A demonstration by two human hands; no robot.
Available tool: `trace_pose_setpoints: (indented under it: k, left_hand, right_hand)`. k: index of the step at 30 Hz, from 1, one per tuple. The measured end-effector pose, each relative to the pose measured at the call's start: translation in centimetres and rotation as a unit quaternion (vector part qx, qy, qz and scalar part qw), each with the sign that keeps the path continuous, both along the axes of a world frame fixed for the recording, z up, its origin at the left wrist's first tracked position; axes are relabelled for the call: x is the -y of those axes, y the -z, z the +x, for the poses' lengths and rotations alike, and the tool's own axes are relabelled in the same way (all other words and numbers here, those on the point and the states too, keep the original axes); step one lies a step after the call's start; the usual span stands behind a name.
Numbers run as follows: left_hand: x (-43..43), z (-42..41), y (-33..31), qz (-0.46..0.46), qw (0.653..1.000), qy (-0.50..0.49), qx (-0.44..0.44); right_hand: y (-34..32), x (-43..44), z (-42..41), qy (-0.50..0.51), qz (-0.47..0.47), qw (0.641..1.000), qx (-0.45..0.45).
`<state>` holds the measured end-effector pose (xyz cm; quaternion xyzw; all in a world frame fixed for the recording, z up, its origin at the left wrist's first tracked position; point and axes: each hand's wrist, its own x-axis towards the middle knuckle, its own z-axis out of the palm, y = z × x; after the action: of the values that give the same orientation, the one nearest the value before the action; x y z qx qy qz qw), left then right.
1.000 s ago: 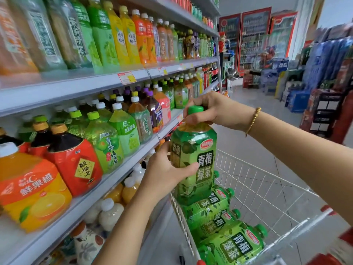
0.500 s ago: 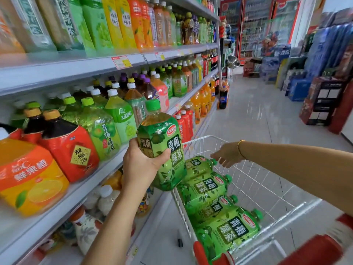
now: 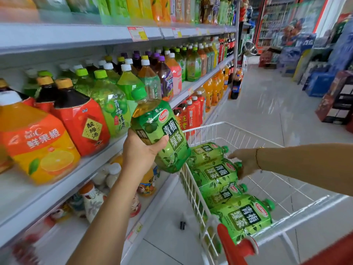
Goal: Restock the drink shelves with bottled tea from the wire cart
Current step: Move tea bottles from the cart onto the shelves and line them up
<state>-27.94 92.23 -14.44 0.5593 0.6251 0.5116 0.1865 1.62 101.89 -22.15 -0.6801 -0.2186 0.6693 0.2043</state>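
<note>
Head view: your left hand (image 3: 141, 152) grips a green-labelled plastic tea bottle (image 3: 164, 131) tilted shelfward for placing; your right hand (image 3: 246, 163), loosely open, reaches the next bottle (image 3: 215, 172) in the white wire cart (image 3: 208, 126).

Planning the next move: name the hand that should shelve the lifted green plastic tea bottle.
Left. The left hand grips the green plastic tea bottle beside the white shelf; the right hand is down at bottles in the white wire cart.
</note>
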Motion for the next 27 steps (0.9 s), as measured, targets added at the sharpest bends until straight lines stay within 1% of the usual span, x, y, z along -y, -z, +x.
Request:
trace_pose_setpoints:
  k: [2,5,8,11,13,14,15,17,19,21,24,27]
  left_hand:
    - [0.3,-0.3,0.3,-0.002,1.000,-0.005,0.005]
    - [0.7,-0.2,0.0,-0.001,1.000,0.001,0.008]
    - [0.8,0.2,-0.5,0.002,1.000,0.015,-0.003]
    - [0.7,0.2,-0.6,0.005,1.000,0.017,0.000]
    - [0.7,0.2,-0.6,0.003,1.000,0.018,-0.004]
    - [0.8,0.3,-0.7,0.004,1.000,0.019,-0.007]
    - [0.8,0.4,-0.7,0.003,1.000,0.019,-0.008]
    - [0.9,0.6,-0.9,0.004,1.000,0.020,-0.011]
    - [1.3,0.8,-1.1,0.004,1.000,0.018,-0.014]
    - [1.7,0.8,-1.0,0.003,1.000,-0.002,-0.012]
    - [2.9,0.4,-1.2,0.006,0.999,-0.042,-0.014]
    - [4.8,-0.5,-2.0,0.027,0.998,-0.052,-0.028]
  right_hand:
    - [0.1,-0.4,0.0,0.019,0.012,1.000,0.009]
    - [0.8,-0.5,-0.5,0.021,0.025,0.999,0.021]
    - [1.2,-0.4,-0.8,0.028,0.037,0.997,0.069]
    - [-0.8,-1.0,-0.8,0.040,0.060,0.992,0.104]
    - [-3.6,-0.8,-1.1,0.002,0.100,0.988,0.121]
    - [-5.3,-0.7,-1.5,-0.040,0.135,0.978,0.156]
    - [-6.7,-0.8,-2.1,-0.090,0.181,0.957,0.210]
    - [-9.0,-0.4,-4.1,-0.201,0.276,0.882,0.325]
    - [-10.3,0.3,-6.7,-0.317,0.327,0.803,0.384]
    - [-10.6,1.4,-8.7,-0.404,0.354,0.734,0.416]
    - [-12.2,3.2,-9.7,-0.457,0.396,0.654,0.455]
    - [-15.9,4.4,-9.3,-0.441,0.472,0.600,0.472]
